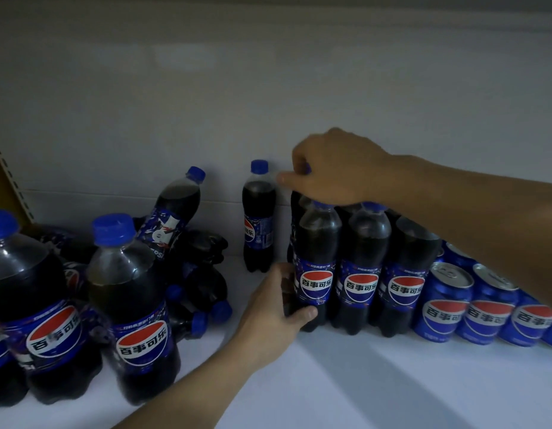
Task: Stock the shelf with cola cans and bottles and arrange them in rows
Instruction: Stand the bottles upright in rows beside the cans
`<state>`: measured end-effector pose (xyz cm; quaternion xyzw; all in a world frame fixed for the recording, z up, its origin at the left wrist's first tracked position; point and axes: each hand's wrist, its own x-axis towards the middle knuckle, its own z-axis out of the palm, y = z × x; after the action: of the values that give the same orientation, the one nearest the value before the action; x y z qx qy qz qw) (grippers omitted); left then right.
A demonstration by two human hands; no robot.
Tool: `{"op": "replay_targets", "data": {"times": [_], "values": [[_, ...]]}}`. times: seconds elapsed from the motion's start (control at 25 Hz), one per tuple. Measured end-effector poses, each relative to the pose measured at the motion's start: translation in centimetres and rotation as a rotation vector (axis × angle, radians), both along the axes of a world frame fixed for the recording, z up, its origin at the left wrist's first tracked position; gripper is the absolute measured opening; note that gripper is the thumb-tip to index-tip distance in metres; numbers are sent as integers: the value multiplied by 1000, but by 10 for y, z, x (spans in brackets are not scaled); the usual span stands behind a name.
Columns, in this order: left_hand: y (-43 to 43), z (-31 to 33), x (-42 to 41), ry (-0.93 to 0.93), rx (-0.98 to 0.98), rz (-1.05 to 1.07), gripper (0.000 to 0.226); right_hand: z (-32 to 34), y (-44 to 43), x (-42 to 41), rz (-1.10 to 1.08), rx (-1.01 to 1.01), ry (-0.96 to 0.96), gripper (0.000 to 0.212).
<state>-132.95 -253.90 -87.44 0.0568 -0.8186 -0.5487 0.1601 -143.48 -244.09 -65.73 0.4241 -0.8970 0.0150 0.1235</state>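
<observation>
- Partly done: by my reading, rows of cola bottles (361,274) and cans (443,305) stand toward the shelf's (392,382) right end.
- Left hand (274,308) wraps the front-left bottle (315,274) low down; right hand (336,168) pinches a rear bottle's cap.
- Remaining: a heap of lying bottles (194,274) at the left.
- Count: three front bottles, four front cans in view, one lone bottle (258,218) at the back wall.

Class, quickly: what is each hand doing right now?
Left hand: closed around the base of the front-left cola bottle.
Right hand: fingers closed on the cap of a bottle behind.
</observation>
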Motion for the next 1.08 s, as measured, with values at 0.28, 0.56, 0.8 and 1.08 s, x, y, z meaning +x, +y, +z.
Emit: {"op": "replay_targets", "data": {"times": [0.28, 0.56, 0.8, 1.08], "values": [[-26, 14, -23, 61, 253, 217, 51, 15, -82, -38, -69, 109, -83, 51], [-34, 6, -74, -5, 95, 488, 69, -11, -103, -53, -114, 97, -97, 42], [-50, -20, -90, 42, 186, 451, 65, -2, -87, -58, 44, 165, -121, 32], [-45, -31, -91, 174, 141, 445, 61, -5, -72, -66, 45, 199, -102, 32]]}}
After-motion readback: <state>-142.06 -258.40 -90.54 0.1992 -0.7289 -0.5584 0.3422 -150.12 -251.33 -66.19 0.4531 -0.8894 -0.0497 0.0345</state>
